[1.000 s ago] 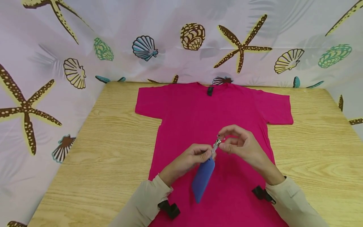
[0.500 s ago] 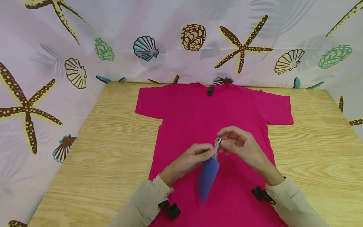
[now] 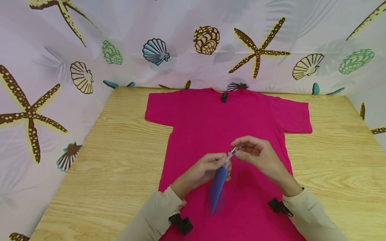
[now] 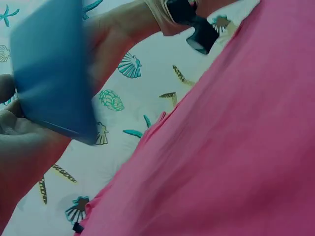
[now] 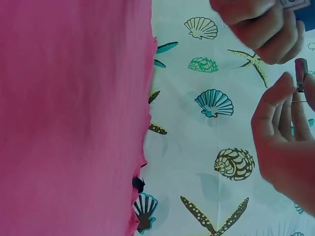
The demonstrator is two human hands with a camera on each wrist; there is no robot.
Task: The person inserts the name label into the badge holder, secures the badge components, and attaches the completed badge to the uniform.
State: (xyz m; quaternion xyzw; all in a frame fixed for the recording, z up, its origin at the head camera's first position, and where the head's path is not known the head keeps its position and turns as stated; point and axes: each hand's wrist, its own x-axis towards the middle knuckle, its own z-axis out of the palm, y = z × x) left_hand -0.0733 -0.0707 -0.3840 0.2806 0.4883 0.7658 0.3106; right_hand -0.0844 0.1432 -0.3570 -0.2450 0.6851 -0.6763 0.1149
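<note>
My left hand (image 3: 208,167) pinches a clear strap between thumb and fingers. From it hangs a flat blue badge holder (image 3: 217,187), blurred by motion; the blue holder (image 4: 51,73) also fills the upper left of the left wrist view. A metal badge clip (image 3: 233,150) tops the strap, and the thumb and fingers of my right hand (image 3: 260,154) pinch it. In the right wrist view the clip (image 5: 300,73) stands up between the right fingers, and a white marking shows on the holder (image 5: 306,14). Beneath both hands lies a spread-out pink T-shirt (image 3: 220,124).
The T-shirt lies flat on a wooden table (image 3: 129,147), with a black tag (image 3: 224,97) at its neck. A shell-and-starfish patterned cloth (image 3: 181,20) hangs behind and at the sides. Black camera mounts (image 3: 181,223) sit on both wrists.
The blue holder has swung right and then back left below the left hand. My right hand has dropped very slightly, still at the clip; the left hand has barely moved.
</note>
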